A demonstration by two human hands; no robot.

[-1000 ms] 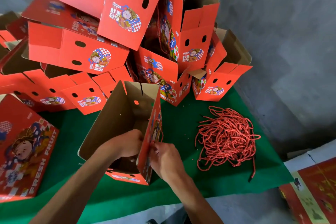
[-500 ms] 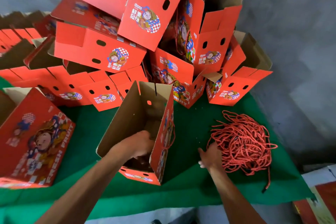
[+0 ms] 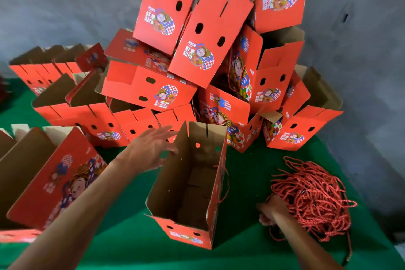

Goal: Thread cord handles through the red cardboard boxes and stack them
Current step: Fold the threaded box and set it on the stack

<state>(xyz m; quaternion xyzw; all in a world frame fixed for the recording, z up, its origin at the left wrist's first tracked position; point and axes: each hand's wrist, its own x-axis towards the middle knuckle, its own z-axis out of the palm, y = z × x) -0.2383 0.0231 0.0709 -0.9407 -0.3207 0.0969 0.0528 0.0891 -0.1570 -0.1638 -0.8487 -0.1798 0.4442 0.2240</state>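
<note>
At the near right of the worktop [image 3: 252,247], the right hand [image 3: 270,211] is pinching one cord from the cord pile [image 3: 311,199]; the left hand [image 3: 153,147], fingers spread, is hovering beside the open box [image 3: 186,182]. Threading it probably comes next.

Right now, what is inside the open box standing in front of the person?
The open box shows only bare brown walls and floor flaps; no hand is inside. A red cord hangs on its right wall. The near bottom corner is hidden by the front wall.
</note>
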